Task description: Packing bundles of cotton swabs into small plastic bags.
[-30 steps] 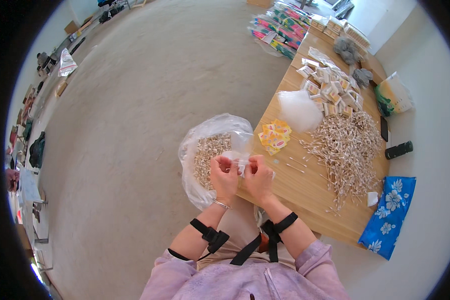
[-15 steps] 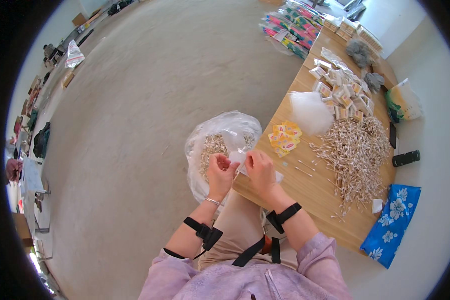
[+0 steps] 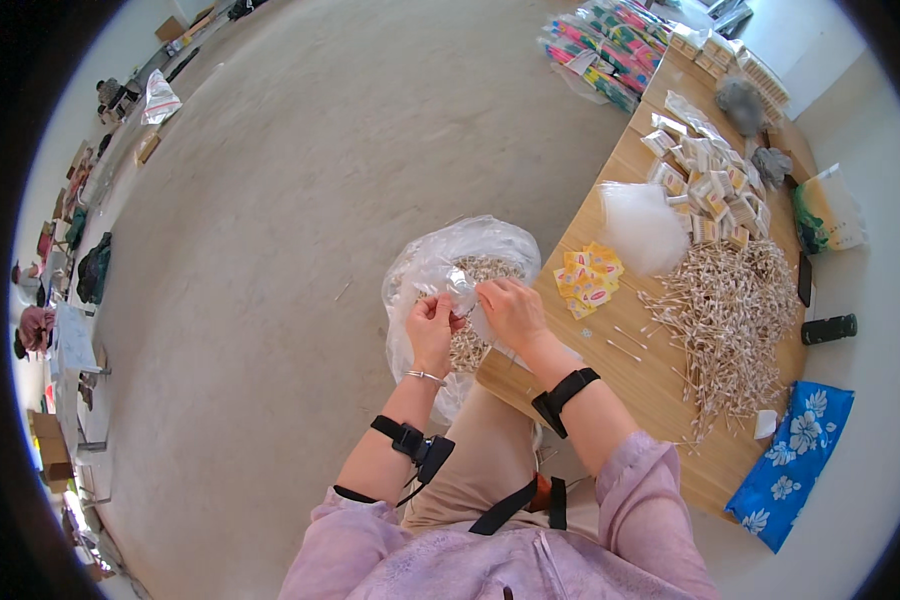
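Note:
A small clear plastic bag [image 3: 460,284] is held up between my hands, over a big translucent sack [image 3: 410,262] of cotton swabs [image 3: 468,348]. My left hand [image 3: 433,334] has its fingers closed in a pinch at the bag's near left side. My right hand [image 3: 511,313] pinches its right edge, with fingertips curled inward. Whether anything is inside the small bag, I cannot make out. Close to my right hand, yellow printed cards [image 3: 588,277] lie on the wooden table [image 3: 595,375], beside a stack of clear bags [image 3: 645,228].
A large heap of loose swabs [image 3: 735,330] covers the table's middle, with packed swab packets [image 3: 715,195] behind it. A blue floral cloth item [image 3: 792,460] hangs at the right edge, near a dark cylinder [image 3: 829,329]. Bundled colourful packages [image 3: 610,50] stand beyond the table.
Both hands have risen slightly, and the small clear bag is now stretched higher between them. My left fingers have closed in on its edge. The whole view has shifted a little.

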Tool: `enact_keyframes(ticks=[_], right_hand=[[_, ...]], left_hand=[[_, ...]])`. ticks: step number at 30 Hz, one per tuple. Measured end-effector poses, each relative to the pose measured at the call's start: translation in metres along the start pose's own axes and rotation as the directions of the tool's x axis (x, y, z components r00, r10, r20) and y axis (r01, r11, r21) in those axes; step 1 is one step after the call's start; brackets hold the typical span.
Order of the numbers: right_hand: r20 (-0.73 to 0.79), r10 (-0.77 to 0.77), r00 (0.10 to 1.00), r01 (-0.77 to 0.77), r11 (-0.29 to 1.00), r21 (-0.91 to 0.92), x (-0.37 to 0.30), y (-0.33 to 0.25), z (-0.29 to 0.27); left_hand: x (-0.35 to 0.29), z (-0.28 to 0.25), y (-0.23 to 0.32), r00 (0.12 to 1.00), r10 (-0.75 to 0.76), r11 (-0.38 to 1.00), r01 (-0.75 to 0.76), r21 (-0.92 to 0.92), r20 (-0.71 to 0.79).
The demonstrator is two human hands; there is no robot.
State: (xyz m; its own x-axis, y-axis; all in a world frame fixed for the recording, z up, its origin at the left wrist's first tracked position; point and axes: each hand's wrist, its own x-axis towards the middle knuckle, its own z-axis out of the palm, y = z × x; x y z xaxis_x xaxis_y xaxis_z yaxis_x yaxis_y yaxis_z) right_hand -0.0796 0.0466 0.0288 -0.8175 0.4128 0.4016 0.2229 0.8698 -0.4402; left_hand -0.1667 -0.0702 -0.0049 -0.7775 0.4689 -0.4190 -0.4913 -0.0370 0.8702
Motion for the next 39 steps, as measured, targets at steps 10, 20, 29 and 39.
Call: enact_keyframes(ticks=[10, 20, 29, 39], right_hand=[[0.149, -0.026, 0.988, 0.020, 0.999, 0.037, -0.017, 0.013, -0.023], [-0.010, 0.259, 0.966, -0.250, 0.939, 0.234, -0.026, 0.019, -0.003], [-0.027, 0.229, 0.973, -0.216, 0.943, 0.253, -0.030, 0.029, 0.008], [-0.087, 0.328, 0.941, -0.284, 0.901, 0.328, -0.030, 0.018, -0.001]], left_hand=[[-0.035, 0.010, -0.019, 0.997, -0.033, 0.999, 0.030, 0.036, 0.076], [-0.043, 0.021, -0.012, 0.996, -0.013, 0.993, 0.002, 0.116, 0.090], [-0.052, 0.014, -0.028, 0.999, 0.029, 0.999, -0.028, -0.041, 0.028], [-0.058, 0.013, -0.025, 0.993, 0.089, 0.977, -0.103, 0.184, 0.083]])
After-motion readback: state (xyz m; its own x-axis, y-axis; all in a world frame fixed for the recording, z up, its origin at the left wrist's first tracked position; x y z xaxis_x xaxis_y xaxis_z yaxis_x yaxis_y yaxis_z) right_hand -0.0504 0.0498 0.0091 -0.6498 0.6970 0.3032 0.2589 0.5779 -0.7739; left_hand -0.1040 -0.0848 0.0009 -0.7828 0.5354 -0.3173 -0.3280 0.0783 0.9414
